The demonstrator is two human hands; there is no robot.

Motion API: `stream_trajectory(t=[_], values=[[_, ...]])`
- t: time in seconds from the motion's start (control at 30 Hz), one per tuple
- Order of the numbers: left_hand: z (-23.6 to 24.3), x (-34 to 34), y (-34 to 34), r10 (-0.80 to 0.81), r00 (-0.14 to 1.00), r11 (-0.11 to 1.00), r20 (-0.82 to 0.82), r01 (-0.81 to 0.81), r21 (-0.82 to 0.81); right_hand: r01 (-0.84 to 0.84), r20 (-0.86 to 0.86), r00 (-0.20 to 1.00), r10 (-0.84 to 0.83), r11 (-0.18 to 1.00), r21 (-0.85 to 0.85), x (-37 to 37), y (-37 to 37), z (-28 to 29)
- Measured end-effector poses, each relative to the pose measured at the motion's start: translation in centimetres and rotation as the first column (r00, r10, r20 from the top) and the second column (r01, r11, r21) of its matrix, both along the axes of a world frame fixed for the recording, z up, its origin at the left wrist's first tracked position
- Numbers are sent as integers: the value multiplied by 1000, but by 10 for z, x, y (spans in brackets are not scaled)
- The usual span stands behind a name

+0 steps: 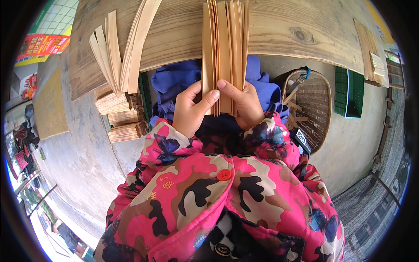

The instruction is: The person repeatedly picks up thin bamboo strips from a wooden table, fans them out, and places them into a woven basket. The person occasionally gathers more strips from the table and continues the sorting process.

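A bundle of long, thin wooden strips (224, 48) stands between my two hands, its far end reaching over the edge of the wooden table (288, 35). My left hand (192, 107) grips the near end from the left, thumb lying across the strips. From the right, my right hand (244, 102) closes on the same bundle, its thumb pressed near the middle. The strips are fanned slightly apart, with dark gaps between them. Blue cloth (174, 85) lies beneath the hands, over my lap.
More strips (135, 48) fan over the table's left edge, above stacked strip bundles (124, 131). A woven basket (321, 105) with wood pieces stands at right, beside a green crate (349, 94). Another strip pile (366, 52) rests at the table's right end.
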State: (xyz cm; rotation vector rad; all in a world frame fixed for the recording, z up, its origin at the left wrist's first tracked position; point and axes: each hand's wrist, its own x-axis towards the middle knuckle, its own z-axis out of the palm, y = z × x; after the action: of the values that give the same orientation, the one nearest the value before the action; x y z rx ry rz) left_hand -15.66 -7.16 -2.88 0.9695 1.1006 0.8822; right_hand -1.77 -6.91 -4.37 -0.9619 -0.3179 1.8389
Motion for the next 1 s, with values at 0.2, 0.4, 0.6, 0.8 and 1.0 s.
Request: stream_trajectory(t=[0.2, 0.4, 0.6, 0.8, 1.0], values=[[-5, -2, 1, 28, 997, 997, 76, -23, -69, 21, -84, 996, -34, 989, -148, 7, 1, -2], [-1, 0, -1, 14, 999, 999, 33, -13, -32, 12, -4, 1000, -13, 999, -50, 2, -1, 1], [2, 1, 0, 7, 1000, 1000, 20, -7, -12, -15, 10, 1000, 15, 1000, -7, 1, -1, 2], [-2, -1, 1, 36, 997, 999, 72, -33, -43, 16, -104, 994, -28, 993, -116, 5, -1, -2], [-1, 1, 0, 22, 998, 1000, 64, -21, -12, 12, -91, 996, -17, 999, -51, 3, -1, 0]])
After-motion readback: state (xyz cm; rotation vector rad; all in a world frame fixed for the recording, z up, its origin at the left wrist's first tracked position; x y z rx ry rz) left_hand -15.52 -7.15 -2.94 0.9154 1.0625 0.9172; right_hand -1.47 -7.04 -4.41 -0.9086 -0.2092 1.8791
